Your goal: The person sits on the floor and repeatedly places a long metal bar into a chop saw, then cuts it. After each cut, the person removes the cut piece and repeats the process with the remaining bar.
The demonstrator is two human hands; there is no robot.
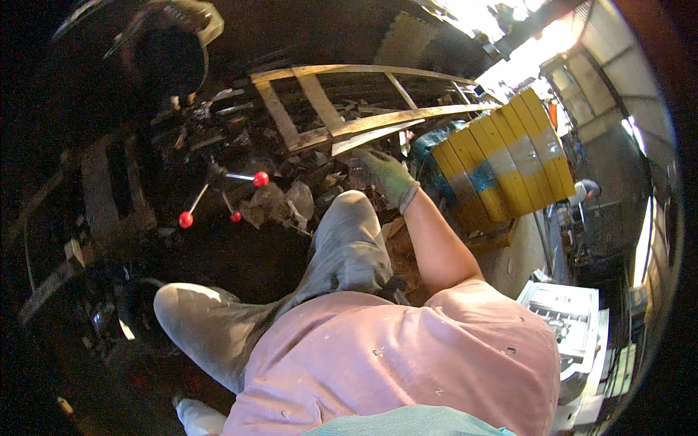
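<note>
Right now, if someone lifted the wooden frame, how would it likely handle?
The wooden frame is probably stiff, with crosspieces joining its long rails. Its open gaps suggest it's light for its size. Its length could make it swing.

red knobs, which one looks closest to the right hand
The upper right red knob; the other two knobs sit lower and farther left, away from the right hand.

Those red knobs (pixel 261 179) look like glossy plastic, on shiny smooth metal rods (pixel 239 176). Long frame (pixel 315 100) is bare matt wood, kinda rough; yellow slats (pixel 509 131) have glossy tape (pixel 547 145) over them. Gloved right hand (pixel 387 174) wears matt cloth, pink shirt (pixel 407 341) is soft matt cloth, trousers (pixel 345 254) dusty fabric.
</note>
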